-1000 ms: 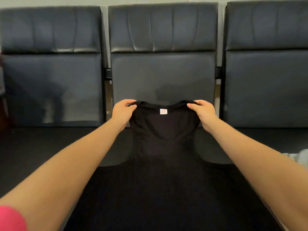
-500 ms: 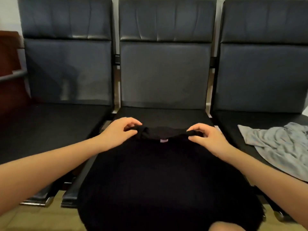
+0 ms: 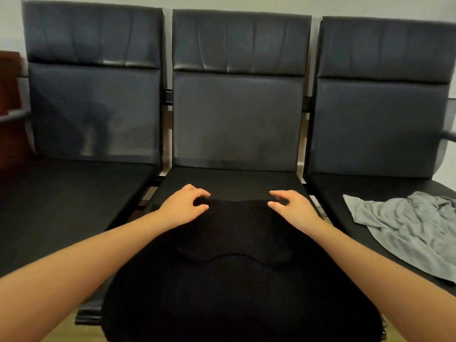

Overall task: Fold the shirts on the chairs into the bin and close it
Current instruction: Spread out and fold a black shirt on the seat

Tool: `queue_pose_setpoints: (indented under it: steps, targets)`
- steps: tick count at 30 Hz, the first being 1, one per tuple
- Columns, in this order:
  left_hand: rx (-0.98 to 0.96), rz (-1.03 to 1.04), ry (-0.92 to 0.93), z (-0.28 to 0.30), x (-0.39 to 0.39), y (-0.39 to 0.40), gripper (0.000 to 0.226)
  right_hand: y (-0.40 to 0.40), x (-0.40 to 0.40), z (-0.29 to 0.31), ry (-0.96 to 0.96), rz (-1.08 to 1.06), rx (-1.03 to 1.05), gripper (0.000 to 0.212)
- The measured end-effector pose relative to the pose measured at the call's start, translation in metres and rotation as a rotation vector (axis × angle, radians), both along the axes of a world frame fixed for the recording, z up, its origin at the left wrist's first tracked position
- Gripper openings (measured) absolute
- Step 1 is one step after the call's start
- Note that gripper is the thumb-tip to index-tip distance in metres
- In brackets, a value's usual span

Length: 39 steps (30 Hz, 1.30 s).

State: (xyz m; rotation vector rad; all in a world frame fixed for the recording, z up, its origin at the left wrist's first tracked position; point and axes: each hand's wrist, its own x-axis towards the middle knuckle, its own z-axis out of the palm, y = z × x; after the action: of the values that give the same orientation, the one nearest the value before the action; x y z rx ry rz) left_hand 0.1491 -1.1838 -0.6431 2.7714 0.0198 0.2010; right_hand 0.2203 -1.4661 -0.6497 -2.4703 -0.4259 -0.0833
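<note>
A black shirt (image 3: 237,280) lies across the seat of the middle chair (image 3: 234,180) and hangs over its front edge. Its top part is folded back toward me, so the neckline curve shows on top, near the middle of the cloth. My left hand (image 3: 185,206) pinches the left end of the far fold between thumb and fingers. My right hand (image 3: 291,208) pinches the right end in the same way; its fingertips are blurred. A crumpled grey shirt (image 3: 407,230) lies on the seat of the right chair (image 3: 370,186). No bin is in view.
Three dark padded chairs stand side by side against a pale wall. The seat of the left chair (image 3: 74,193) is bare. A reddish-brown piece of furniture (image 3: 9,107) stands at the far left. A strip of wooden floor (image 3: 81,334) shows below the seats.
The black shirt was held up by its shoulders, then lowered onto the middle seat. Its top is now folded back toward me and both hands sit at the far fold.
</note>
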Motion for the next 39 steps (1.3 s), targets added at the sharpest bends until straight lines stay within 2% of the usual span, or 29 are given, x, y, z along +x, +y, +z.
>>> queue_pose_setpoints:
  steps: [2,3,6,8,12,17,20,23,26,30,35,39]
  targets:
    - [-0.007,0.066,0.047,-0.014,0.015,0.001,0.061,0.008,0.017,-0.01,0.062,0.048,-0.143,0.061]
    - [-0.003,0.087,0.075,-0.02,0.02,0.002,0.065,0.012,0.024,-0.016,0.095,0.076,-0.179,0.061]
    - [0.023,0.081,0.076,-0.033,0.031,0.011,0.047,0.014,0.039,-0.028,0.082,0.106,-0.14,0.029]
    - [-0.031,0.047,0.025,-0.039,0.038,0.02,0.032,0.014,0.049,-0.033,0.036,0.101,-0.085,0.015]
    - [-0.205,0.089,-0.136,-0.04,0.072,0.038,0.025,0.025,0.086,-0.03,-0.034,0.052,0.068,0.013]
    - [-0.118,0.124,-0.278,-0.022,0.142,0.058,0.029,0.055,0.155,-0.013,-0.177,0.02,0.14,0.013]
    - [-0.068,0.185,-0.286,-0.015,0.172,0.058,0.039,0.07,0.182,-0.009,-0.142,-0.045,0.128,0.03]
    - [-0.016,0.298,-0.042,-0.025,0.182,0.053,0.056,0.078,0.19,-0.019,0.056,-0.092,-0.004,0.056]
    - [0.09,0.289,0.073,-0.035,0.173,0.046,0.053,0.079,0.176,-0.025,0.001,-0.101,-0.149,0.054]
    - [0.133,0.236,0.018,-0.023,0.138,0.043,0.053,0.065,0.138,-0.018,-0.044,-0.061,-0.038,0.048]
    - [-0.067,0.181,-0.055,0.0,0.065,0.023,0.05,0.041,0.059,-0.001,-0.068,0.019,0.048,0.041]
    - [-0.106,0.083,-0.114,0.015,-0.007,-0.005,0.045,0.021,-0.014,0.011,-0.056,0.116,0.041,0.034]
